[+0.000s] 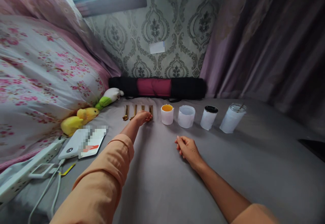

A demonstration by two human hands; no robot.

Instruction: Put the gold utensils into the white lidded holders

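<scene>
Left hand: the left hand [143, 117] is stretched out to the far edge of the bed [157, 183], its fingers bent down over the right end of a row of gold cutlery pieces [126, 112]. Whether it grips one cannot be told.
Right hand: the right hand [186, 147] rests on the grey sheet near the middle of the bed, fingers curled into a loose fist with nothing in it.
Cutlery: four pieces lie side by side along the far edge. The two on the left lie clear of the hand.
Cups: a white cup of orange liquid [167, 114] stands just beside the left hand. Further right come a translucent cup [186, 116], a white cup with dark contents [208, 117] and a clear tumbler [232, 118].
Left edge: a phone [73, 144] and a power strip [22, 171].
Risk: the cups stand on soft bedding, so a press or nudge from the left hand would likely tip the orange cup onto the sheet. Thin metal pieces may also slip from bent fingers.
</scene>
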